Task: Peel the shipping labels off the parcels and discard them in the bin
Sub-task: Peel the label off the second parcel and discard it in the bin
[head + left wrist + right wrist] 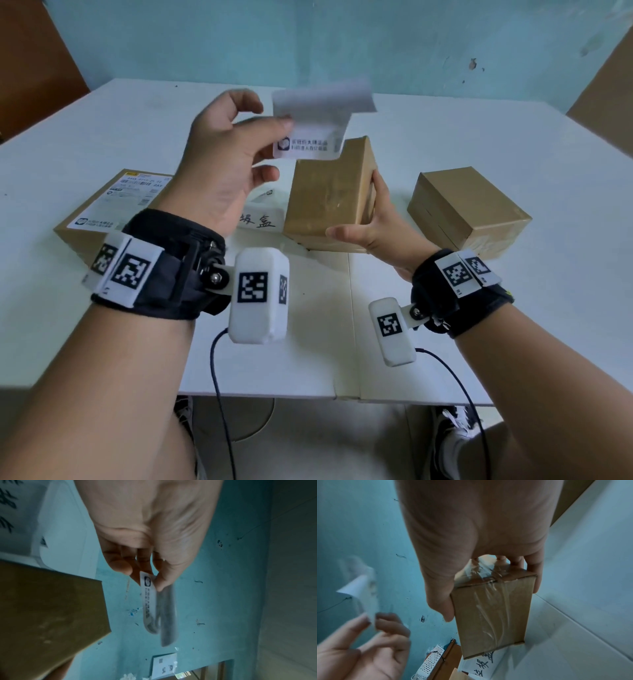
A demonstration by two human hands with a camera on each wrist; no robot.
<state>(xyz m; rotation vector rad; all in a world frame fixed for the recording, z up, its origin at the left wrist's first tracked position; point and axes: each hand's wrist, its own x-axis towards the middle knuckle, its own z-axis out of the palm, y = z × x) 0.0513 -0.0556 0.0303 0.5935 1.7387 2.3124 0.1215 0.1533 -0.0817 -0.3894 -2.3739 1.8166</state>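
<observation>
My left hand [272, 130] is raised over the table and pinches one end of a peeled white shipping label [315, 126] between thumb and fingers. In the left wrist view the label [149, 601] hangs curled and blurred. My right hand [359, 209] grips a brown taped parcel [325, 192], tilted up on its near edge, with the thumb [440, 601] on one side and fingers on the other. The label is clear of this parcel [491, 622]. A flat parcel [68, 236] at the left carries a white label [123, 202].
A white box with handwritten black characters [263, 219] sits between my hands, behind the held parcel. A bare brown parcel [469, 209] stands at the right. The white table [445, 342] ends near my knees. Brown boards lean in both far corners.
</observation>
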